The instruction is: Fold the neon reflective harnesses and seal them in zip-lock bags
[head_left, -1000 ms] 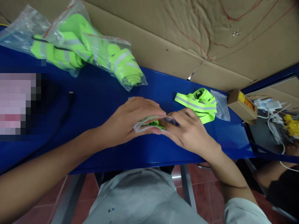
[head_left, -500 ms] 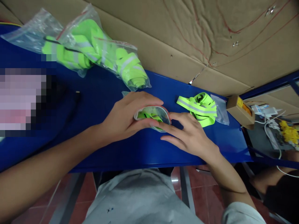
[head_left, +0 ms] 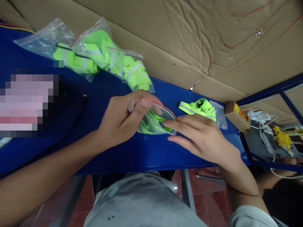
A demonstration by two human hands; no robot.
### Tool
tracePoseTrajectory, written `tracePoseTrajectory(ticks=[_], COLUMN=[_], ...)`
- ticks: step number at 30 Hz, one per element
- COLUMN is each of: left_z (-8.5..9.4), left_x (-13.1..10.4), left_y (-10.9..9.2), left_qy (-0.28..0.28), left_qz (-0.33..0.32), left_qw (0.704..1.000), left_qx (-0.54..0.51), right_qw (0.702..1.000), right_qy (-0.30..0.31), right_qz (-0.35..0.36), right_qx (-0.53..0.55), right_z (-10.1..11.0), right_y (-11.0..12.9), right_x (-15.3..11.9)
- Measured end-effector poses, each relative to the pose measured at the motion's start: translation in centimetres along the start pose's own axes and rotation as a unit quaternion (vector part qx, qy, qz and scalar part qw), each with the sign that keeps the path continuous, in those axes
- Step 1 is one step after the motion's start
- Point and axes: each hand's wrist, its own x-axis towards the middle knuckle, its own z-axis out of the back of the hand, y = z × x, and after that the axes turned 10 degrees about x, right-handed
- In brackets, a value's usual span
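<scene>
A clear zip bag (head_left: 151, 124) with a red seal line holds bright green strap material. My left hand (head_left: 129, 118) pinches the bag's left edge between thumb and fingers. At the bag's right side, my right hand (head_left: 200, 135) has its fingertips at the opening, the index finger over the green material and the thumb below the rim. Beyond the right hand lies a green reflective strap bundle (head_left: 201, 108), partly hidden by that hand. Several bagged green strap rolls (head_left: 138, 74) rest at the back left.
The blue table (head_left: 151, 154) meets a cardboard wall (head_left: 165, 41). A small cardboard box (head_left: 236, 116) and a flat plastic bag (head_left: 220, 116) are at the right. A black cable (head_left: 78, 116) lies left. Another person's arm (head_left: 274, 178) shows at lower right.
My left thumb has moved up onto the bag's edge, and the bag is tilted with more of its side showing. My right hand has shifted slightly right. The view has shifted a little.
</scene>
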Motion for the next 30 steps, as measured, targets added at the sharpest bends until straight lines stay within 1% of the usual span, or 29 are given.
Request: tracePoseTrajectory(ticks=[1, 3, 7, 11, 13, 15, 17, 19, 21, 23, 25, 27, 30], left_z=[0.0, 0.0, -0.3, -0.6, -0.5, -0.1, 0.3, 0.5, 0.4, 0.1, -0.2, -0.4, -0.6], left_x=[0.1, 0.2, 0.2, 0.2, 0.3, 0.5, 0.8, 1.1, 1.1, 1.0, 0.7, 0.5, 0.4], left_y=[-0.2, -0.4, -0.1, 0.2, 0.4, 0.8, 1.4, 2.0, 2.4, 2.5, 2.1, 1.7, 1.4], left_qy=[-0.016, -0.029, -0.021, -0.027, -0.019, 0.007, 0.036, 0.067, 0.106, 0.160, 0.203, 0.219, 0.215], left_qz=[0.012, 0.014, 0.033, 0.069, 0.075, 0.065, 0.037, 0.009, 0.010, 0.040, 0.065, 0.064, 0.031], left_qw=[1.000, 0.999, 0.996, 0.989, 0.989, 0.990, 0.989, 0.986, 0.979, 0.968, 0.958, 0.955, 0.959], left_qx=[-0.011, -0.031, -0.075, -0.124, -0.126, -0.127, -0.135, -0.153, -0.174, -0.190, -0.192, -0.189, -0.181], right_qw=[1.000, 1.000, 0.996, 0.983, 0.973, 0.968, 0.973, 0.980, 0.983, 0.981, 0.973, 0.962, 0.938], right_qy=[-0.006, 0.011, 0.085, 0.181, 0.218, 0.221, 0.180, 0.103, 0.026, -0.030, -0.077, -0.131, -0.213], right_qz=[0.000, 0.003, 0.010, -0.028, -0.042, -0.039, -0.039, -0.034, -0.018, -0.001, -0.003, -0.028, -0.079], right_qx=[0.005, 0.011, 0.010, 0.030, 0.067, 0.109, 0.143, 0.166, 0.180, 0.192, 0.217, 0.239, 0.262], right_z=[0.4, 0.7, 0.6, 0.9, 1.5, 2.3, 3.2, 3.8, 3.9, 3.4, 2.4, 1.3, -0.3], right_y=[0.1, 0.2, 0.0, -0.3, -0.7, -1.0, -1.3, -1.3, -1.3, -1.5, -1.8, -2.2, -3.0], right_x=[-0.1, 0.0, 1.3, 2.8, 3.1, 3.0, 2.5, 1.9, 1.1, 0.2, -0.7, -1.6, -2.8])
